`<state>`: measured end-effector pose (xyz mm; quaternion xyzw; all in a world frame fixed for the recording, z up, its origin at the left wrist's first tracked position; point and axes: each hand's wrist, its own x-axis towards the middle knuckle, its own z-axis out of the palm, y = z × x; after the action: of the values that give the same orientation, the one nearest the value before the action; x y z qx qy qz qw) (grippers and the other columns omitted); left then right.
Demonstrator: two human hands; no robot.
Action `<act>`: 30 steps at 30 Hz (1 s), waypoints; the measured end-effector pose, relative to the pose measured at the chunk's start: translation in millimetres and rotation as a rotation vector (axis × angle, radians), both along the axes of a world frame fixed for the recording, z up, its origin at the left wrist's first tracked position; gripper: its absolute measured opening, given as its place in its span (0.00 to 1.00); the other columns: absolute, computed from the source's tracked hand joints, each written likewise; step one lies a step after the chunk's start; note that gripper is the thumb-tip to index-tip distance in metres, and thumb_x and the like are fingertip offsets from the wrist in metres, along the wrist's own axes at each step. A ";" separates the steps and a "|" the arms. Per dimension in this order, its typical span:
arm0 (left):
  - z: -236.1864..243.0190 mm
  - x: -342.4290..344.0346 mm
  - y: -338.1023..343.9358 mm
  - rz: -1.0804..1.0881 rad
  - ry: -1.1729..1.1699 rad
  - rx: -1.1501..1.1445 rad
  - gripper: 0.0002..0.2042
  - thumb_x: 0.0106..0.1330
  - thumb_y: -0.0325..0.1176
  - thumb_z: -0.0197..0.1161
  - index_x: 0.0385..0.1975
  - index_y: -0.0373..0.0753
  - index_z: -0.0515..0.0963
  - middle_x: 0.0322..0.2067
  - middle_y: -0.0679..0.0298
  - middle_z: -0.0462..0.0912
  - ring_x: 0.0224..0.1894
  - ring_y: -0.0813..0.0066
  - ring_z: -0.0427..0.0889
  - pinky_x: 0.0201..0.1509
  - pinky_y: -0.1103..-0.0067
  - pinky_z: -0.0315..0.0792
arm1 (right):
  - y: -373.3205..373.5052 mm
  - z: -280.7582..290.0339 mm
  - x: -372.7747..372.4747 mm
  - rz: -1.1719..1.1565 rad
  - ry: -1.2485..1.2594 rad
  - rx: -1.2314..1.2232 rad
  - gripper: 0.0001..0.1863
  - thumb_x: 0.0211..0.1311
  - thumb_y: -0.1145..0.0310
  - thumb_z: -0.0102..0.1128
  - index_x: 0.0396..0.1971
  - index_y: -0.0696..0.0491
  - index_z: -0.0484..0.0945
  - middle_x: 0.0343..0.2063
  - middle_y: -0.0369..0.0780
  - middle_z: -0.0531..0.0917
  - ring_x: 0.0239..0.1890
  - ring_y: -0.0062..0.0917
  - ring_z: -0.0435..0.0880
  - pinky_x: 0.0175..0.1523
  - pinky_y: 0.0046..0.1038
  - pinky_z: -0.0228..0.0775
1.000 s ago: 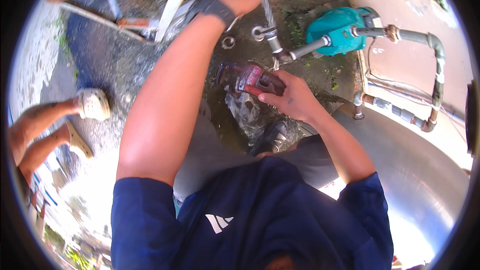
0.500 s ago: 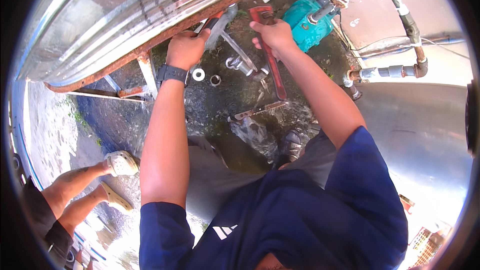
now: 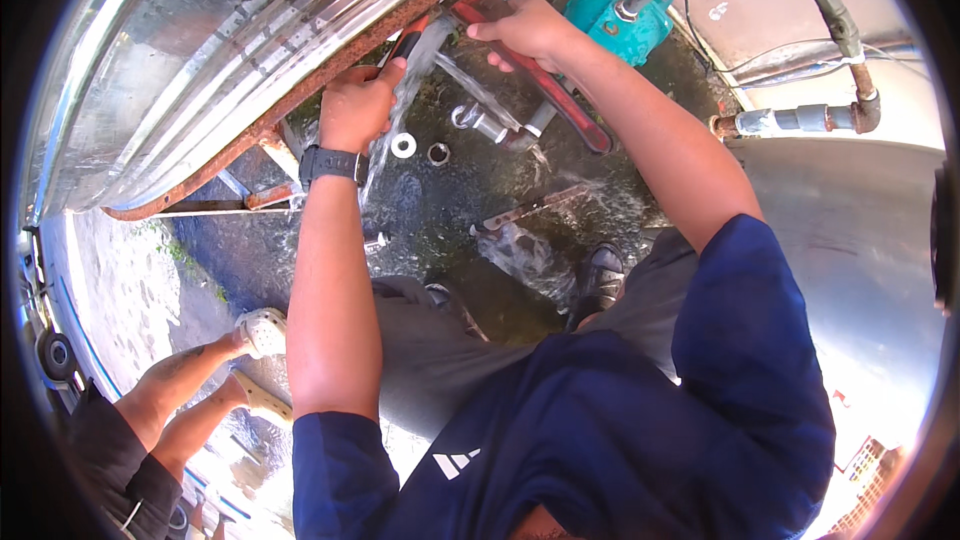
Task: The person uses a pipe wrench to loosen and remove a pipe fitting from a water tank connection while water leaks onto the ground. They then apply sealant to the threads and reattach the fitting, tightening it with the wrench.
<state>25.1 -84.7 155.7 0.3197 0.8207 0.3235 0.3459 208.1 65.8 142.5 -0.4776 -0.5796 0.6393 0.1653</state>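
My left hand (image 3: 355,112) is closed round the orange and black handle (image 3: 408,38) of a tool, whose far end is hidden beneath the tank's rusty rim. In my right hand (image 3: 537,33) is a red pipe wrench (image 3: 578,118), its handle slanting down to the right. The wrench's head lies close to the wet pipe end under the rim; I cannot tell whether its jaws grip anything. Water streams down between my hands. Below them, a grey pipe fitting (image 3: 488,126) lies on the wet ground, with a white ring (image 3: 403,145) and a grey ring (image 3: 438,153) to its left.
A ribbed steel tank (image 3: 230,50) on a rusty frame fills the upper left. The teal pump (image 3: 612,15) and its piping stand beyond my right hand. At right is another steel tank (image 3: 830,210). A flat metal tool (image 3: 530,208) lies near my foot. Someone in cream clogs (image 3: 262,332) stands at left.
The wrench has turned, its head now farther left and its handle end swung up and right. My right hand has moved up with it. The whole view has shifted slightly.
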 end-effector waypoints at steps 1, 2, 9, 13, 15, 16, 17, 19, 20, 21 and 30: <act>-0.1 -0.1 -0.1 -0.006 0.007 0.001 0.25 0.63 0.54 0.66 0.38 0.32 0.84 0.21 0.63 0.83 0.16 0.74 0.79 0.25 0.76 0.72 | -1.8 -1.1 -3.2 0.012 -0.033 0.019 0.22 0.59 0.73 0.71 0.50 0.65 0.73 0.32 0.43 0.82 0.21 0.25 0.82 0.21 0.27 0.75; -0.3 -0.4 0.6 -0.012 0.020 0.008 0.25 0.63 0.54 0.66 0.38 0.32 0.84 0.21 0.63 0.83 0.16 0.74 0.79 0.25 0.76 0.72 | -3.7 -3.0 -6.0 0.044 -0.056 0.015 0.23 0.60 0.72 0.71 0.52 0.63 0.73 0.32 0.42 0.82 0.22 0.24 0.81 0.22 0.27 0.75; -2.7 -1.3 -0.7 -0.006 -0.022 0.032 0.25 0.62 0.54 0.67 0.39 0.31 0.84 0.21 0.63 0.82 0.16 0.75 0.78 0.23 0.77 0.71 | -0.3 -9.4 7.7 -0.019 -0.039 -0.024 0.22 0.61 0.72 0.69 0.51 0.64 0.73 0.30 0.43 0.82 0.21 0.25 0.82 0.21 0.26 0.76; -2.1 -1.4 1.0 0.008 -0.037 0.013 0.25 0.62 0.53 0.67 0.38 0.31 0.84 0.21 0.64 0.82 0.15 0.76 0.77 0.21 0.77 0.69 | -22.4 -23.1 17.9 -0.194 -0.072 0.025 0.23 0.59 0.74 0.69 0.49 0.66 0.70 0.30 0.46 0.82 0.19 0.27 0.83 0.20 0.28 0.76; -2.6 -1.3 1.7 0.020 -0.035 0.012 0.25 0.63 0.53 0.67 0.38 0.31 0.84 0.21 0.64 0.82 0.14 0.76 0.77 0.20 0.77 0.68 | -38.0 -32.6 17.0 -0.295 -0.042 -0.009 0.24 0.56 0.73 0.71 0.48 0.65 0.69 0.26 0.45 0.83 0.18 0.28 0.84 0.21 0.29 0.77; -3.0 -1.2 1.8 0.021 -0.043 0.006 0.25 0.63 0.53 0.67 0.38 0.31 0.84 0.21 0.64 0.82 0.14 0.77 0.77 0.19 0.77 0.68 | -42.0 -36.4 15.1 -0.310 -0.007 0.064 0.24 0.56 0.73 0.71 0.48 0.65 0.69 0.26 0.45 0.83 0.18 0.27 0.84 0.21 0.29 0.77; -3.4 -1.3 2.0 0.015 -0.045 0.008 0.25 0.63 0.54 0.67 0.38 0.31 0.84 0.21 0.64 0.82 0.14 0.77 0.77 0.19 0.77 0.68 | -45.3 -39.4 13.4 -0.326 -0.010 0.087 0.24 0.57 0.73 0.70 0.48 0.65 0.68 0.26 0.44 0.83 0.18 0.27 0.84 0.21 0.29 0.77; -4.5 -1.4 1.9 0.009 -0.034 0.016 0.26 0.62 0.54 0.67 0.39 0.31 0.84 0.21 0.63 0.82 0.15 0.76 0.78 0.19 0.77 0.69 | -45.9 -42.8 12.5 -0.334 0.050 0.198 0.26 0.56 0.72 0.69 0.50 0.65 0.67 0.26 0.46 0.84 0.18 0.30 0.85 0.23 0.30 0.78; -4.8 -1.5 1.9 0.006 -0.031 0.024 0.26 0.62 0.54 0.67 0.39 0.31 0.84 0.21 0.63 0.82 0.15 0.76 0.78 0.20 0.77 0.69 | -41.8 -42.6 13.2 -0.327 -0.043 0.265 0.27 0.56 0.71 0.69 0.50 0.65 0.66 0.27 0.47 0.84 0.19 0.32 0.85 0.25 0.31 0.78; -5.1 -1.3 1.3 0.011 -0.024 0.029 0.26 0.62 0.54 0.67 0.38 0.31 0.84 0.21 0.63 0.82 0.15 0.75 0.78 0.20 0.77 0.69 | -39.4 -42.6 14.3 -0.321 -0.080 0.381 0.28 0.55 0.71 0.70 0.51 0.65 0.66 0.28 0.48 0.85 0.20 0.33 0.86 0.27 0.31 0.79; -0.1 0.8 0.9 0.014 -0.022 0.014 0.24 0.63 0.53 0.67 0.38 0.32 0.84 0.21 0.63 0.82 0.16 0.76 0.78 0.19 0.77 0.68 | -9.9 -25.9 28.5 -0.402 -0.321 0.775 0.35 0.59 0.54 0.71 0.56 0.61 0.64 0.27 0.47 0.85 0.28 0.31 0.87 0.33 0.32 0.79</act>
<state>25.9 -83.7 155.6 0.3128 0.8168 0.3354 0.3501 236.6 55.9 116.5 -0.5764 -0.6900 0.2490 0.3602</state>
